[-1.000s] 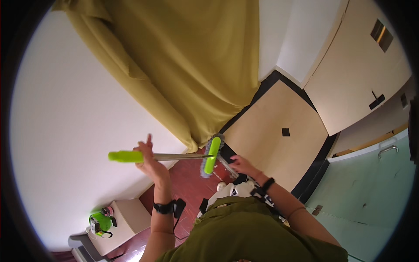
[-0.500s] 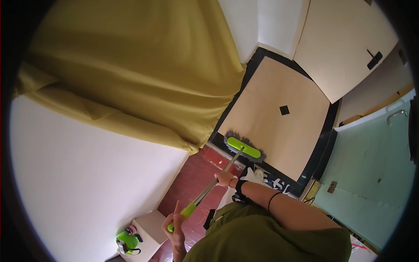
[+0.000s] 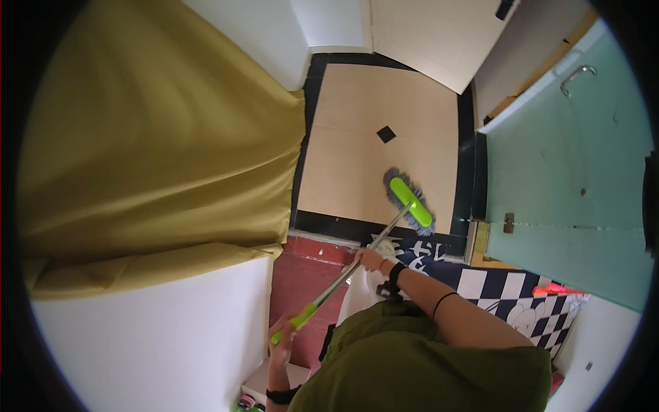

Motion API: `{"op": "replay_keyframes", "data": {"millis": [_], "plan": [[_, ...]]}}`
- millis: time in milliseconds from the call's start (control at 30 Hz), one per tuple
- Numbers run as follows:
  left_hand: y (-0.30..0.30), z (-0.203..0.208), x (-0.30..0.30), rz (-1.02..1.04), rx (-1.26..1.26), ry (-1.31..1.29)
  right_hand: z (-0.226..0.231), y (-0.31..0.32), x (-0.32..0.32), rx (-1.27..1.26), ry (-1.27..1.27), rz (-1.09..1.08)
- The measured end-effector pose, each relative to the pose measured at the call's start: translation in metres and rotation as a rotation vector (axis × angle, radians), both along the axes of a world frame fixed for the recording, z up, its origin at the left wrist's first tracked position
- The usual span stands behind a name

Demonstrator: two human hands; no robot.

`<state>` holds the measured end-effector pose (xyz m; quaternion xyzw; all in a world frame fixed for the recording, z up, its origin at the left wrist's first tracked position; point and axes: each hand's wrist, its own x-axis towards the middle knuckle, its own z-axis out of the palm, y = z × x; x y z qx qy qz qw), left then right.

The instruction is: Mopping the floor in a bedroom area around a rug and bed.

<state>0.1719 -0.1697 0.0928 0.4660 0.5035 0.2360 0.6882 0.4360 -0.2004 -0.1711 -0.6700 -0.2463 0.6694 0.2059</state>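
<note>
L hand (image 3: 283,334) is curled round the green grip (image 3: 302,316) at the mop's (image 3: 336,285) near end, R hand (image 3: 371,261) wrapped on the metal pole partway down, both holding on! Mop's fluffy gray head (image 3: 412,202) is over on the beige floor (image 3: 364,103), R side, nr the black diamond (image 3: 386,134), w/ patterned mat (image 3: 473,281) close by & yellow curtain (image 3: 171,144) well off L.

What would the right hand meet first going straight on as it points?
Beyond the silver metal pole it holds, the right hand would probably meet the yellow fabric curtain first, though depth is unclear.
</note>
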Motion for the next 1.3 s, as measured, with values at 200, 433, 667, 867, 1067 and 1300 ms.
{"op": "replay_keyframes", "data": {"millis": [200, 433, 667, 867, 1067, 1300], "plan": [[0.029, -0.051, 0.115, -0.569, -0.029, 0.147, -0.010, -0.025, 0.131, -0.114, -0.175, -0.461], [0.039, -0.007, 0.188, -0.778, -0.272, -0.054, -0.063, -0.046, 0.152, 0.022, -0.454, -0.780], [0.067, 0.126, 0.166, -1.365, 0.454, 1.043, 0.019, -0.005, 0.049, -0.142, 0.878, -0.711], [0.063, 0.131, 0.162, -1.240, 0.405, 1.063, 0.066, 0.009, 0.060, -0.145, 0.887, -0.537], [0.058, 0.075, 0.208, -1.119, 0.443, 0.847, 0.030, 0.015, 0.131, -0.088, 0.655, -0.805], [0.100, -0.003, 0.321, -1.152, 0.630, 0.690, 0.025, 0.054, 0.255, -0.020, 0.540, -1.004]]}}
